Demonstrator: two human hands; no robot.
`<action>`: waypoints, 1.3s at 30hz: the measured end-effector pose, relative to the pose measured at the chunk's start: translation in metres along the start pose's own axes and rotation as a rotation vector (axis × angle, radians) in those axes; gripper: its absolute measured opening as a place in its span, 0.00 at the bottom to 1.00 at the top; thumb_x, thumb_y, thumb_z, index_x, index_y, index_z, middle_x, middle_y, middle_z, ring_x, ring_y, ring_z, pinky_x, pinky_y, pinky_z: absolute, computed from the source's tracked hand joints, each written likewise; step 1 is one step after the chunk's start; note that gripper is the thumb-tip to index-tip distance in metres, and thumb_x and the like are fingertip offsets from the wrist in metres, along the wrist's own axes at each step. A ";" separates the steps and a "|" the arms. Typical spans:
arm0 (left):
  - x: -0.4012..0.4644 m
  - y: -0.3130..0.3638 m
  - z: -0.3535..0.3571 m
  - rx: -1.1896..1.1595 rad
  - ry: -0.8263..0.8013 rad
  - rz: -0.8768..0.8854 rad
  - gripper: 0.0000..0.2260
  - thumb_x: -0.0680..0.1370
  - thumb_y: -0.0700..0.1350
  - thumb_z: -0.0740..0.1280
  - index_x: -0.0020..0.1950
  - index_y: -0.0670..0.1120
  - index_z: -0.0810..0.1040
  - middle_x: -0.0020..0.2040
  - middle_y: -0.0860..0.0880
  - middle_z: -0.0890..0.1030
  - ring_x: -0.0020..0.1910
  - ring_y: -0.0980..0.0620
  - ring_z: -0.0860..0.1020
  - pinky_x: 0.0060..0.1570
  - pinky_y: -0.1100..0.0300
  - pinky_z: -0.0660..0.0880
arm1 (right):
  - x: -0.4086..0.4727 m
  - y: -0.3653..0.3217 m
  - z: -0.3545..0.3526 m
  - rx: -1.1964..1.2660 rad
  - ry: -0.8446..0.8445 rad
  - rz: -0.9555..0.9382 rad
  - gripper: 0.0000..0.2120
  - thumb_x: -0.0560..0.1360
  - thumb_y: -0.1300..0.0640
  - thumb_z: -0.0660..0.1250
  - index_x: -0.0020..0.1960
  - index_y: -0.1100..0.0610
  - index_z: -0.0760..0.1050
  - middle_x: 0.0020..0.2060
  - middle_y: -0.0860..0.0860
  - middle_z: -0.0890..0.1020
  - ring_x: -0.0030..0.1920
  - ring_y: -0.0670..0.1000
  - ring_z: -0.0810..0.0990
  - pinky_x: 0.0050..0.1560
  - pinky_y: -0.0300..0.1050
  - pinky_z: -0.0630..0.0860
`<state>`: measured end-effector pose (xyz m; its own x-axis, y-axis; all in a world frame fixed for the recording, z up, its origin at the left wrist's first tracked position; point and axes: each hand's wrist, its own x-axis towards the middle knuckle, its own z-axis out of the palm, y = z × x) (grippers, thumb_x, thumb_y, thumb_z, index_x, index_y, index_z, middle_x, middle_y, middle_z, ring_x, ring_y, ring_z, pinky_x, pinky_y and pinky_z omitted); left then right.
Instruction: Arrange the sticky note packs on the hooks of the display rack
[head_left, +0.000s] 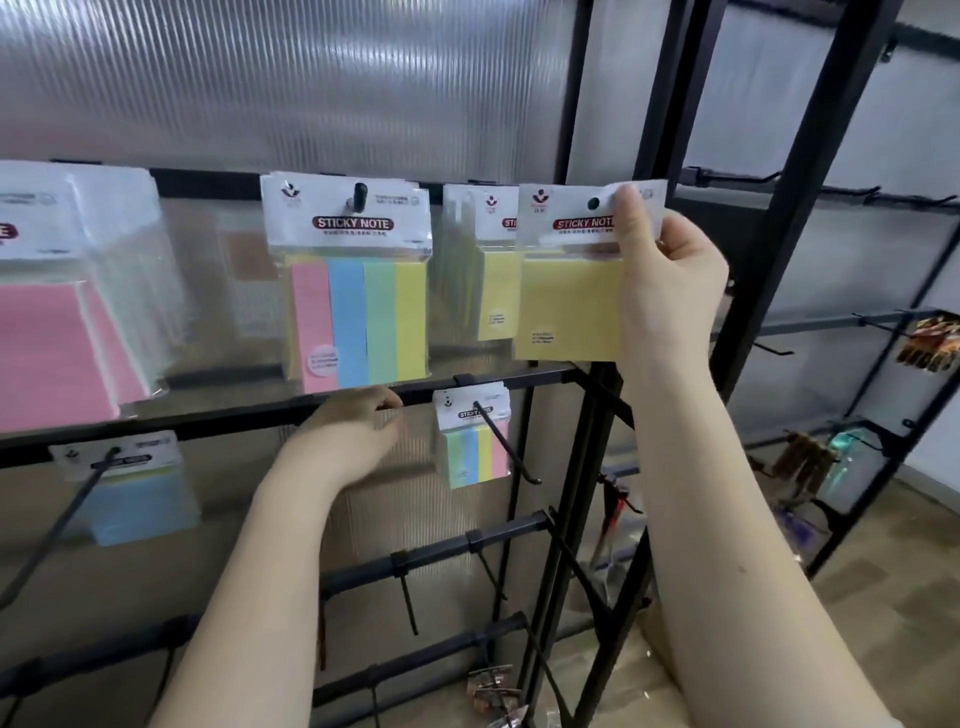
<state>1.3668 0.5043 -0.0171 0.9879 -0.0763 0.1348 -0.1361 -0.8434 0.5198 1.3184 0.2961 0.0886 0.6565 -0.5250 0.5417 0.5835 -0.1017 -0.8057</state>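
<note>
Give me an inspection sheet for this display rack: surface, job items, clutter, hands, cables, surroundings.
Surface: black display rack with horizontal bars and hooks, in front of a ribbed translucent panel.
Job's things: yellow sticky note pack held up at the top row, its hole at hook height; four-colour pack hanging on a hook; pink pack far left; small striped pack and blue pack on the lower row.
Clutter: blurred items on the floor under the rack.
Hands: right hand pinches the yellow pack's header; left hand rests at the middle bar, grip unclear.
Cables: nothing seen.
Surroundings: second black rack to the right with hanging goods.
</note>
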 end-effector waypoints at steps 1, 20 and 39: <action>0.000 -0.001 0.000 -0.001 0.005 -0.008 0.13 0.79 0.49 0.59 0.63 0.53 0.73 0.65 0.52 0.73 0.58 0.52 0.72 0.49 0.63 0.65 | 0.002 0.001 0.001 0.011 -0.006 -0.011 0.13 0.76 0.51 0.68 0.34 0.54 0.77 0.31 0.44 0.81 0.33 0.42 0.76 0.34 0.36 0.73; -0.045 0.004 0.020 0.010 0.156 -0.092 0.15 0.80 0.48 0.61 0.66 0.50 0.72 0.67 0.50 0.73 0.64 0.51 0.71 0.59 0.59 0.67 | 0.032 0.034 0.018 0.082 -0.135 0.031 0.18 0.76 0.55 0.68 0.31 0.58 0.68 0.24 0.44 0.66 0.24 0.40 0.62 0.27 0.30 0.60; -0.063 -0.003 0.008 0.084 0.215 -0.212 0.15 0.80 0.49 0.60 0.66 0.51 0.72 0.67 0.48 0.71 0.63 0.50 0.71 0.56 0.59 0.68 | 0.034 0.083 0.023 0.113 0.059 0.096 0.05 0.78 0.52 0.64 0.48 0.53 0.74 0.43 0.46 0.79 0.43 0.41 0.76 0.45 0.30 0.72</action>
<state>1.3056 0.5076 -0.0342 0.9540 0.2127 0.2113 0.0866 -0.8703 0.4849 1.4005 0.2894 0.0458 0.6845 -0.5766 0.4462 0.5718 0.0448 -0.8192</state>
